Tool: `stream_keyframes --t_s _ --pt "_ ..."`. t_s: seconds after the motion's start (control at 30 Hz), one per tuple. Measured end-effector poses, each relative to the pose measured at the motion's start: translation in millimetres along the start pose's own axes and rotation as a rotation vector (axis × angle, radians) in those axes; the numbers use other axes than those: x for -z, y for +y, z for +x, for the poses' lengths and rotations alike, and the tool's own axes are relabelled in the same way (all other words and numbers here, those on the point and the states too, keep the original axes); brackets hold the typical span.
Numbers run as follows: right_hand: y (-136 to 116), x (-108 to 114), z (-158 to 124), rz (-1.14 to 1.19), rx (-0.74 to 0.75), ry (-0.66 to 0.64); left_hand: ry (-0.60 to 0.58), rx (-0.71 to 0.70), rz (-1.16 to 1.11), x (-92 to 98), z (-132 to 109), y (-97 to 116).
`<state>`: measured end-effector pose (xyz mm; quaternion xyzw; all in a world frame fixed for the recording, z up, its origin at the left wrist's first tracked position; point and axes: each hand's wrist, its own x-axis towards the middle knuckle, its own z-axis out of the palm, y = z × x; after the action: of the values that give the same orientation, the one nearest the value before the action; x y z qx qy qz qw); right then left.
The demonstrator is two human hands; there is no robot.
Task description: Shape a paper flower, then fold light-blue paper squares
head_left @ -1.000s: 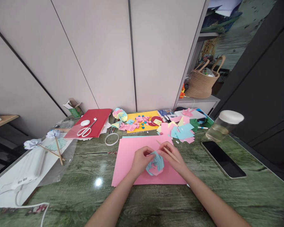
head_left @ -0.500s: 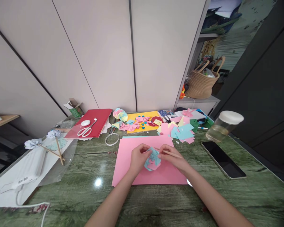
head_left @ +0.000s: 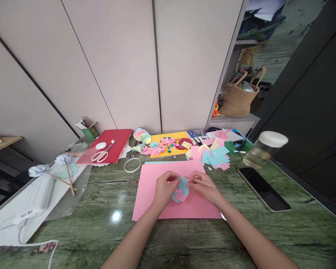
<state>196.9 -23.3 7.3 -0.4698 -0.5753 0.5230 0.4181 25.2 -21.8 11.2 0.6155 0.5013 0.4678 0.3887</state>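
Over a pink sheet of paper (head_left: 149, 194), my left hand (head_left: 164, 188) pinches a blue-and-pink folded paper ball (head_left: 180, 190) by its upper left side. My right hand (head_left: 203, 186) is closed at the ball's upper right, its fingertips touching or very near the paper. A thin, pale stick (head_left: 204, 182) lies across the fingers of that hand. Its inner end is hidden near the fingertips, and I cannot tell whether it touches the ball.
Behind the sheet lie a tape roll (head_left: 132, 164), a yellow sheet (head_left: 156, 152) with small folded pieces, and loose coloured papers (head_left: 217, 156). White scissors (head_left: 102, 154) rest on a red folder (head_left: 114, 138). To the right are a phone (head_left: 264, 188) and a lidded jar (head_left: 259, 153).
The paper ball has turned slightly in my fingers, showing more of its pink part towards me. Both hands stay in nearly the same place.
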Motion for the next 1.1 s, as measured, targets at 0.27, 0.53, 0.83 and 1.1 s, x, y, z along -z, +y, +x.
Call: stream_keyframes --t_s 0.27,0.53,0.83,1.1 --pt "2.8 -1.5 -0.4 -0.129 0.034 0.026 -0.03 0.002 -0.03 1.5 0.0 0.7" --pt "-14.8 3.3 -3.8 0.01 0.187 0.166 0.002 0.089 -0.175 5.1 8.8 -11.9" --pt "-11.4 -1.1 -0.3 0.414 0.052 0.117 -0.028 0.072 -0.232 3.5 8.2 -10.8" --pt "-5.1 -2.1 1.4 0.546 0.005 0.069 -0.055 0.102 -0.272 2.8 6.5 -5.4"
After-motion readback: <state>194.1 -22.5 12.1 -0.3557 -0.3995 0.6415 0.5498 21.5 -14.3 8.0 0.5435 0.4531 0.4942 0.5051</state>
